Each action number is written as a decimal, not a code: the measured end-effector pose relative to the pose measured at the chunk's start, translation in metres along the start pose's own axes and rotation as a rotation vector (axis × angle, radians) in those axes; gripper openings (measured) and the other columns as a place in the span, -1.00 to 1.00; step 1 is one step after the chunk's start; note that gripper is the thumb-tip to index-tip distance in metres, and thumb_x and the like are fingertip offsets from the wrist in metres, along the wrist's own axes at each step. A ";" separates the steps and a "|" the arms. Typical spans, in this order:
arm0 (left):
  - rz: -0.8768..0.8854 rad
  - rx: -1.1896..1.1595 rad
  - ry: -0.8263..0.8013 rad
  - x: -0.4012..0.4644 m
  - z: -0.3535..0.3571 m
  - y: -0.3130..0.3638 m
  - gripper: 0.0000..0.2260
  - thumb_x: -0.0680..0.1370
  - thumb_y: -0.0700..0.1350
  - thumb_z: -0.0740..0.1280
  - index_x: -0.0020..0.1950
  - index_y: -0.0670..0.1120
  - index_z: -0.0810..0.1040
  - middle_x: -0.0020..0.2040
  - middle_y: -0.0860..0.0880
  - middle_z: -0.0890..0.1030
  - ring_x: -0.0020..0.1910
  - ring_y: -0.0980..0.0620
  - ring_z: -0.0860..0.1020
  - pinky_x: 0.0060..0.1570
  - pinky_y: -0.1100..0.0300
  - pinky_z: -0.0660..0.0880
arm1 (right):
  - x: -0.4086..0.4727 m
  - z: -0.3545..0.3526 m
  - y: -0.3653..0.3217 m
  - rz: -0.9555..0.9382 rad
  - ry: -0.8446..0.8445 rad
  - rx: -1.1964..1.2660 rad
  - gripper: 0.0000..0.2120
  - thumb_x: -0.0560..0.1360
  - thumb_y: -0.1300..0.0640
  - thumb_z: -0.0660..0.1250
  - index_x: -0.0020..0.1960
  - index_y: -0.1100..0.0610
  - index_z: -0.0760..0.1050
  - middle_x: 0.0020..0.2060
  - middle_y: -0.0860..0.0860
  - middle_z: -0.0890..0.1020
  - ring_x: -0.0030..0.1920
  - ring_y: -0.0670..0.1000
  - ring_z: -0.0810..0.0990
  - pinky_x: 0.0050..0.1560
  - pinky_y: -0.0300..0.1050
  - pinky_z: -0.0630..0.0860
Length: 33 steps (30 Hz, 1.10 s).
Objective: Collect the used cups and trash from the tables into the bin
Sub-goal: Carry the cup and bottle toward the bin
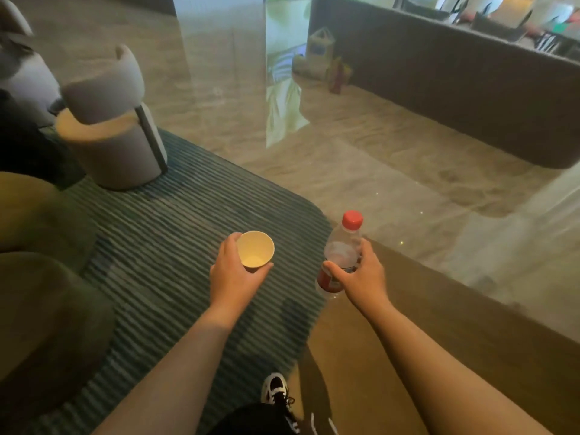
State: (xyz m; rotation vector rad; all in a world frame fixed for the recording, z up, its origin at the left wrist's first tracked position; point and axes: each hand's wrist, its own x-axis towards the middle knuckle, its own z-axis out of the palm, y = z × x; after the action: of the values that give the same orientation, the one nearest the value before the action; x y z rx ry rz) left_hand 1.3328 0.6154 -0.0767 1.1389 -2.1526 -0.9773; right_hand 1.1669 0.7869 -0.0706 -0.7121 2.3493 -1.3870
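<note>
Our left hand (pixel 233 274) wraps around an empty paper cup (pixel 255 250), held upright above the ribbed teal rug (pixel 163 233). Our right hand (pixel 361 274) grips a clear plastic bottle (pixel 340 252) with a red cap and red label, tilted slightly, over the rug's edge and the polished floor (pixel 392 158). A grey chair (pixel 116 127) stands well apart on the rug.

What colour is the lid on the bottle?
Red. The cap on the bottle shows clearly in the head view.
</note>
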 end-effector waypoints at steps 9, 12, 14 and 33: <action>-0.008 0.024 0.062 0.202 0.041 0.018 -0.29 0.30 0.06 0.55 0.33 -0.09 0.32 0.20 -0.06 0.46 0.13 -0.06 0.46 0.13 -0.11 0.45 | 0.224 0.041 -0.045 -0.036 -0.063 0.002 -0.45 0.31 -0.09 0.52 0.17 -0.23 0.30 0.07 -0.19 0.53 0.08 -0.11 0.54 0.11 0.00 0.56; -0.010 0.061 0.080 0.269 0.065 0.013 -0.30 0.30 0.06 0.55 0.33 -0.10 0.33 0.20 -0.08 0.47 0.12 -0.07 0.46 0.10 -0.08 0.47 | 0.301 0.059 -0.045 -0.048 -0.071 0.008 -0.44 0.31 -0.08 0.53 0.19 -0.21 0.30 0.08 -0.16 0.54 0.09 -0.08 0.54 0.11 0.01 0.56; -0.032 0.059 0.092 0.319 0.083 0.009 -0.30 0.30 0.07 0.55 0.32 -0.08 0.33 0.18 -0.07 0.47 0.11 -0.06 0.47 0.07 -0.01 0.48 | 0.356 0.072 -0.042 -0.045 -0.086 0.007 -0.43 0.30 -0.08 0.53 0.20 -0.17 0.31 0.08 -0.14 0.54 0.09 -0.06 0.55 0.11 0.01 0.56; -0.201 0.135 0.366 0.794 0.165 0.050 -0.32 0.30 0.06 0.55 0.30 -0.05 0.33 0.18 -0.04 0.48 0.11 -0.03 0.47 0.06 0.00 0.49 | 0.875 0.187 -0.137 -0.116 -0.359 -0.026 -0.39 0.31 -0.07 0.54 0.25 -0.10 0.32 0.01 -0.20 0.52 -0.15 -0.32 0.50 -0.38 -0.45 0.38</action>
State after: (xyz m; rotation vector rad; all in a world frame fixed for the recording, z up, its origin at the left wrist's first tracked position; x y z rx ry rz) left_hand 0.7815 0.0187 -0.0557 1.4943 -1.8567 -0.6478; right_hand 0.5748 0.1023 -0.0585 -1.0245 2.0749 -1.1604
